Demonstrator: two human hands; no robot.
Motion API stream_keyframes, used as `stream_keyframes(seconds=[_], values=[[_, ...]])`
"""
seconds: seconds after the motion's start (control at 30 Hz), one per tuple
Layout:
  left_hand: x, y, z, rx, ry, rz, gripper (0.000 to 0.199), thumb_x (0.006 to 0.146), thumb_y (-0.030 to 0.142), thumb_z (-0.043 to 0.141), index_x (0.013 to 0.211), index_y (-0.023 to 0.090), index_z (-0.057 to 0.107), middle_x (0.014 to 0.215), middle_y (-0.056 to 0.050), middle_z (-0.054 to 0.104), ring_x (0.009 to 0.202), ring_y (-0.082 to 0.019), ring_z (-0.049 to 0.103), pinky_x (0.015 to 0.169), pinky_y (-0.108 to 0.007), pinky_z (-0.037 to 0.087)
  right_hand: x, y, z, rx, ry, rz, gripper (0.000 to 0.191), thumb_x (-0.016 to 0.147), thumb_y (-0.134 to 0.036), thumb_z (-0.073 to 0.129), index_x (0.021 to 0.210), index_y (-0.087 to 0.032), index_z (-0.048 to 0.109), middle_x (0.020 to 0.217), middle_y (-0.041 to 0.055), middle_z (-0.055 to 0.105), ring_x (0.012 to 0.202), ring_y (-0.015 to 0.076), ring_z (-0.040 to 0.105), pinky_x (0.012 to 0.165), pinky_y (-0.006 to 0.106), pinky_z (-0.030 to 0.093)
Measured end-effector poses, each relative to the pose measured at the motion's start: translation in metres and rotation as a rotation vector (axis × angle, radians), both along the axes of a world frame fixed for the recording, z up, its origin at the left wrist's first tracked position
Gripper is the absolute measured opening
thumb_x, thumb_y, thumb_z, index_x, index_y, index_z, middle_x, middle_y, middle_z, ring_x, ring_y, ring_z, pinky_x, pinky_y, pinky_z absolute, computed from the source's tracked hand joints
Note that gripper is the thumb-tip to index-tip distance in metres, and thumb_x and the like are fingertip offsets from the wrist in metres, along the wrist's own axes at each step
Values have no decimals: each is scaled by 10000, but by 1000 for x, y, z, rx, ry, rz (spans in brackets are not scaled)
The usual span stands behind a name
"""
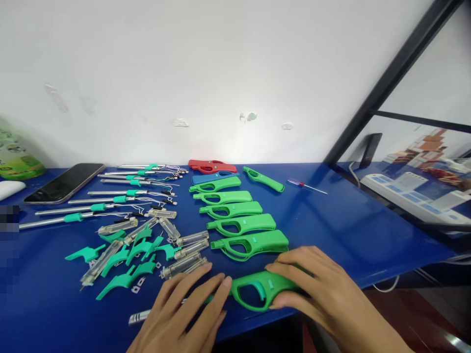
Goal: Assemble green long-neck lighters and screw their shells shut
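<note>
The green lighter casing (pixel 270 284) is shown near the front edge of the blue table (pixel 346 235), with a teal trigger (pixel 262 290) seen inside its loop. Its rear part is held in the right hand (pixel 324 284), the fingers being closed over the upper side and the thumb placed along the lower. The left hand (pixel 184 314) is laid, palm down, over the metal tube (pixel 139 317), its fingers curved and slightly spread; the forefinger reaches the casing's front end. Whether the tube is gripped cannot be told, the underside being hidden. Beyond the casing, five green handles (pixel 253 242) are arranged in a row, followed by a blue handle (pixel 215 177) and red handle pieces (pixel 211 166). To the left, loose teal triggers (pixel 123 280), clear tanks (pixel 105 260) and wired metal rods (pixel 84 208) are spread out. A screwdriver (pixel 307 186) is placed at the right.
</note>
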State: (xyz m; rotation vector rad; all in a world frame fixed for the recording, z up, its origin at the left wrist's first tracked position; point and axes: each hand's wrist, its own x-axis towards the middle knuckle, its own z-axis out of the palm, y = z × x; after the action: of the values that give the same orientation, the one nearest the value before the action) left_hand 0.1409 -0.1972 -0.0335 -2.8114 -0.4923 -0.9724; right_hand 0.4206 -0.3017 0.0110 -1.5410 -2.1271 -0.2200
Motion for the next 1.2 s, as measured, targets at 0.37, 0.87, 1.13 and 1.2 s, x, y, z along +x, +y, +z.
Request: stream_keyframes(seconds=[0.37, 0.87, 1.13, 1.2], values=[[0, 3, 0, 40, 22, -47, 352, 1111, 133, 511, 1417, 195, 673, 1312, 15, 781, 1314, -213, 658, 1082, -352, 473, 3, -3, -4, -38, 7, -8, 374, 1097, -574, 541, 1211, -263, 715, 1105, 15, 746, 985, 184, 723, 867, 321, 561], [-3, 1, 0, -31, 65, -62, 433, 1076, 72, 501, 1471, 184, 638, 1381, -9, 739, 1371, -219, 575, 1139, -363, 406, 2, -10, -12, -128, 64, -54, 320, 1114, -539, 528, 1306, -305, 631, 1192, 17, 689, 1030, 217, 687, 897, 393, 529], [-6, -2, 0, -65, 54, -53, 452, 1076, 79, 508, 1493, 208, 622, 1393, 16, 733, 1381, -197, 564, 1172, -332, 385, 3, -10, -15, -178, 74, -57, 322, 1115, -564, 511, 1311, -334, 620, 1214, 1, 680, 1049, 225, 673, 899, 405, 516], [-7, -3, 0, -81, 57, -56, 458, 1079, 83, 498, 1505, 209, 609, 1402, 14, 726, 1389, -200, 555, 1178, -334, 386, 3, -11, -15, -195, 86, -59, 324, 1112, -572, 512, 1315, -344, 618, 1222, -6, 679, 1060, 221, 670, 906, 402, 515]])
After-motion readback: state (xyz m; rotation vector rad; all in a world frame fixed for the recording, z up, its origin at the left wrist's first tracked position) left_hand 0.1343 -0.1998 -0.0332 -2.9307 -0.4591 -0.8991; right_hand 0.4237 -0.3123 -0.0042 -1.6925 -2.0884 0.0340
